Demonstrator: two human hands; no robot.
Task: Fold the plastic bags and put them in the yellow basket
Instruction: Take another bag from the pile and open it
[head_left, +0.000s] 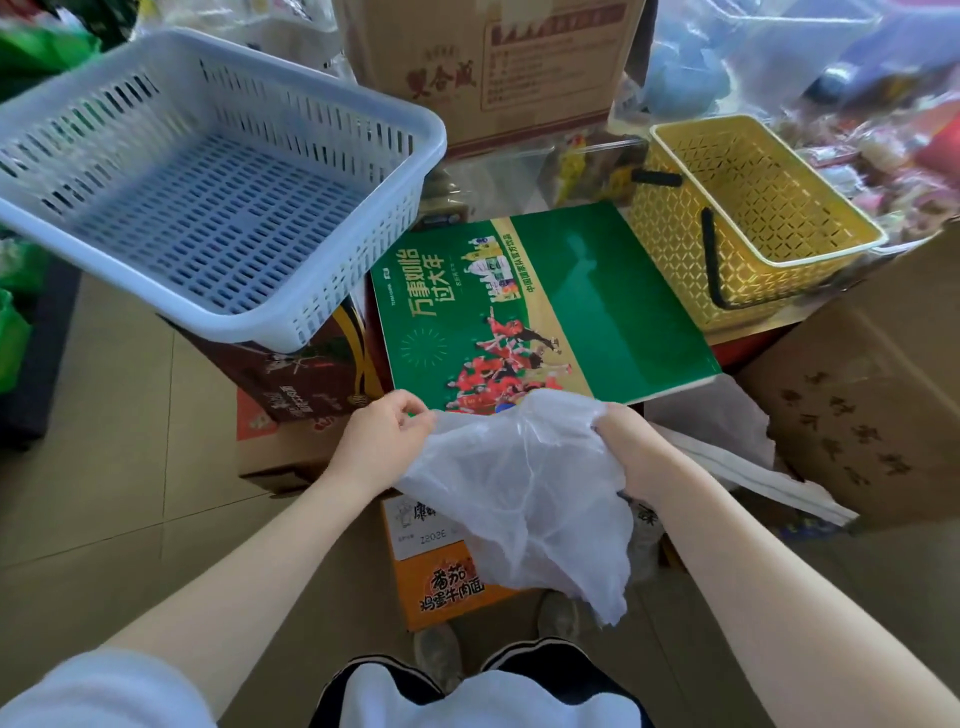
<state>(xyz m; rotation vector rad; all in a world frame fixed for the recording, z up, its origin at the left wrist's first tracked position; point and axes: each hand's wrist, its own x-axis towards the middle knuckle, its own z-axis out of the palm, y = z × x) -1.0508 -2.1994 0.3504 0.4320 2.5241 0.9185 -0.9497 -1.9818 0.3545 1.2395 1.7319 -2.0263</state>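
A translucent white plastic bag (524, 499) hangs crumpled between my hands in front of my body. My left hand (382, 441) pinches its upper left edge. My right hand (631, 449) grips its upper right edge with curled fingers. The bag droops down over an orange box. The yellow basket (675, 234) with black handles stands at the upper right, beyond a green printed box (597, 312); I see nothing inside it. More white plastic (727, 431) lies to the right of my right hand.
A pale blue slotted basket (171, 130) sits tilted on a dark box at the upper left. Cardboard boxes (872, 415) stand at the right and at the back. An orange box (441, 582) lies on the tiled floor by my feet.
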